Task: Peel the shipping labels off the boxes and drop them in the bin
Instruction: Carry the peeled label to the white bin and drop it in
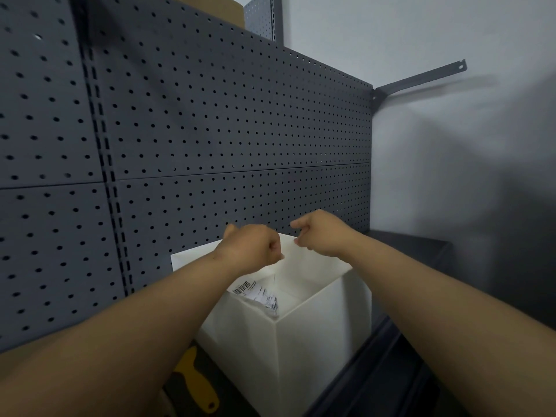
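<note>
A white square bin (316,335) stands on the dark shelf below both my hands. Inside it, against the near-left wall, lies a crumpled white shipping label (257,293) with a barcode facing up. My left hand (251,251) hovers over the bin's far-left rim, its fingers curled into a fist with nothing visible in it. My right hand (322,236) hangs over the far rim, fingers loosely bent and apart, holding nothing. The two hands are a small gap apart. No box with a label is in view.
A dark grey pegboard (195,130) fills the wall behind the bin. A yellow-handled tool (195,380) lies at the lower left beside my left forearm. A cardboard box edge (210,7) shows at the top. A white wall with a metal bracket (421,78) is on the right.
</note>
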